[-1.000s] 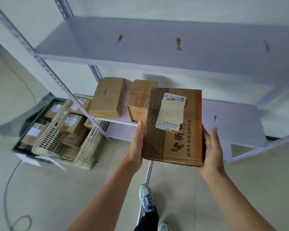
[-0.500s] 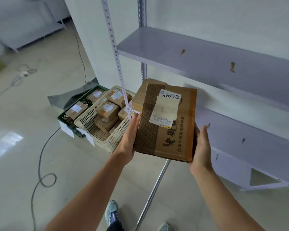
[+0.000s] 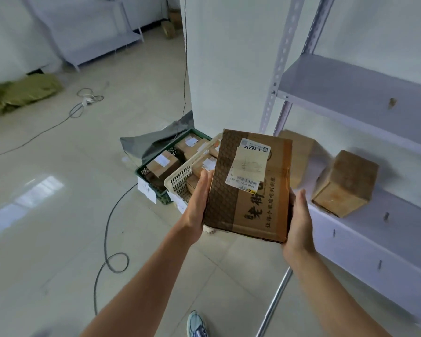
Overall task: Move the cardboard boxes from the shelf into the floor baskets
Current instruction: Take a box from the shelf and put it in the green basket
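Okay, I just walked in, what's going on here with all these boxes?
A person holds a large flat brown cardboard box between the left hand and the right hand, above the tiled floor. Ahead on the floor stand a cream plastic basket and a dark green plastic basket, both already holding smaller cardboard boxes. A squarish brown cardboard box and a flatter brown cardboard box sit on the white metal shelf, not yet moved.
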### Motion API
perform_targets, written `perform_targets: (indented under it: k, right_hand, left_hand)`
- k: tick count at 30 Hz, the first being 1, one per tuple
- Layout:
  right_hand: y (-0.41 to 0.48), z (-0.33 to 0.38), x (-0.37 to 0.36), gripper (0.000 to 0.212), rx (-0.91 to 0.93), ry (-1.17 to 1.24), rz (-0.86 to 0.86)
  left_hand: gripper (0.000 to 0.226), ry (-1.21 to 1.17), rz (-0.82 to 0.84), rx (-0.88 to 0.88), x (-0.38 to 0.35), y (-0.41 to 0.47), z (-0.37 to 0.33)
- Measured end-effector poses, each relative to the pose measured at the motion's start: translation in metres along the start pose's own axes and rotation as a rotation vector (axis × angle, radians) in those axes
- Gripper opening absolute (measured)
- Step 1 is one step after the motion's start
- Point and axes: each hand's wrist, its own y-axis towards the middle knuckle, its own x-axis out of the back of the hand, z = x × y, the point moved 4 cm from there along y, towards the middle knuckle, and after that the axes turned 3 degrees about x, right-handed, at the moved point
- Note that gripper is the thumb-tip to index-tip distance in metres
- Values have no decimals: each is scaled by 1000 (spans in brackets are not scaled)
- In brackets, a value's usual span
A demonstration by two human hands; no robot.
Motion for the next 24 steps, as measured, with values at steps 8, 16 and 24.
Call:
perform_targets:
  k: [8,16,24]
  right_hand:
    - [32,-43,-103,65,-52,-24,40]
    - [112,-90,-183,68,-145,5,51]
    - [202,-146,-264,64,-279,47,16]
  left_hand:
    - [55,-22,-31,78,107,17,-22]
    - [63,40,-130,211,203,85,-27]
    - [61,56,-198,438,315,180,-24]
